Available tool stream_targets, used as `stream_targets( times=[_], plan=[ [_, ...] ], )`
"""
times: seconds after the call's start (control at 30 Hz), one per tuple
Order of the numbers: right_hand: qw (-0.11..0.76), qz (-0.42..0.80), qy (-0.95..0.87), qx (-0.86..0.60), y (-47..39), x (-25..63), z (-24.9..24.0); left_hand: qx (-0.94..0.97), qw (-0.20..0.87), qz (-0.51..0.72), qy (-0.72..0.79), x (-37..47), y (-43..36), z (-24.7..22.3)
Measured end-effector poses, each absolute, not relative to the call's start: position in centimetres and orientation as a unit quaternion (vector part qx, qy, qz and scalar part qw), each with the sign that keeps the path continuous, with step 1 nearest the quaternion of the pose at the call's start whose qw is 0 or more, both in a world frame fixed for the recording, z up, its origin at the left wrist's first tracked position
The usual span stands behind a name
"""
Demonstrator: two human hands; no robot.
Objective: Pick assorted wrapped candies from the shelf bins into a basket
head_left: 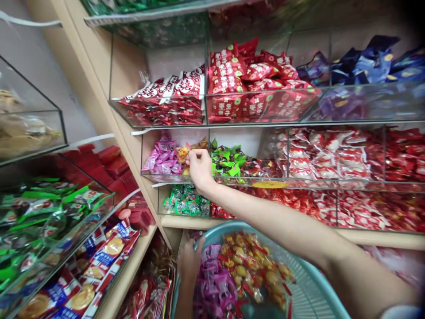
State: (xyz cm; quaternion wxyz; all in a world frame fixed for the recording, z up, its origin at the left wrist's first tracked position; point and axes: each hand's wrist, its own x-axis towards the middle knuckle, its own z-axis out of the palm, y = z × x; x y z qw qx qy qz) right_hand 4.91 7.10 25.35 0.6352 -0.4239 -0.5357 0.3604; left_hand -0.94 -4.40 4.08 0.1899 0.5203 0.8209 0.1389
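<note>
Right hand (200, 167) pinching wrapped candy (182, 153), seemingly by one end; left hand (190, 257) gripping basket rim (222, 228).

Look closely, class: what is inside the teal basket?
Purple-wrapped sweets and clear packets with yellowish contents lie side by side in the teal basket. Whatever is beneath them is covered and cannot be seen.

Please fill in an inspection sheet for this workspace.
Surface: wooden shelving with clear bins of wrapped goods.
Job's things: teal basket below, holding purple packets and golden packets.
Clutter: green packets and blue-and-white packets on the left shelves.
Grippers: bare hands; right hand pinches a yellow-and-red packet at a middle bin; left hand at the basket's left rim, grip partly hidden.
Cables: nothing seen for certain.
Surroundings: red packets and blue packets higher up.
</note>
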Motion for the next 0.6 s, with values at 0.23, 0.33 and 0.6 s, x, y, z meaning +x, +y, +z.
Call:
stream_targets(
  times=[0.23, 0.33, 0.6],
  plan=[
    [0.595, 0.341, -0.645, -0.337, -5.1, 19.1, 21.1, 0.551, 0.177, 0.115, 0.807, -0.6, -4.0, 3.7],
    [0.456, 0.339, -0.688, -0.452, -7.7, 25.9, 16.7, 0.558, 0.170, 0.109, 0.805, -0.5, -3.9, 3.6],
    [0.236, 0.159, -0.731, -0.620, -9.2, 33.4, 8.6, 0.546, 0.175, 0.111, 0.811, -0.2, -4.2, 3.7]
  ],
)
